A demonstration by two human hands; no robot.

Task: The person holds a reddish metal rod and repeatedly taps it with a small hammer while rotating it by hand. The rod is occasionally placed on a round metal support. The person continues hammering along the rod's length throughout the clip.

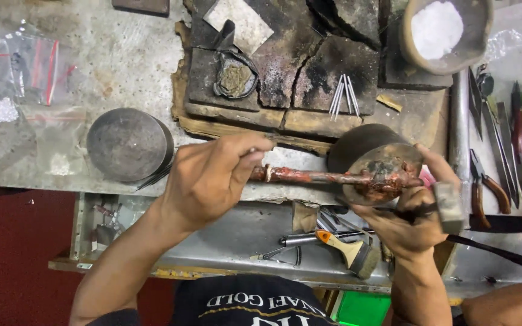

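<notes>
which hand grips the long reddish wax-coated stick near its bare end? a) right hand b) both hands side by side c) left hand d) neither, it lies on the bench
c: the left hand closes round the long reddish wax-coated stick at its near end, while the right hand cups the round wax-covered head at the other end.

We see a long reddish, wax-crusted stick (315,176) lying level across the bench edge, its right end meeting a dark round metal block (380,172) smeared with red-brown residue, tilted to face us, just above the drawer.
</notes>
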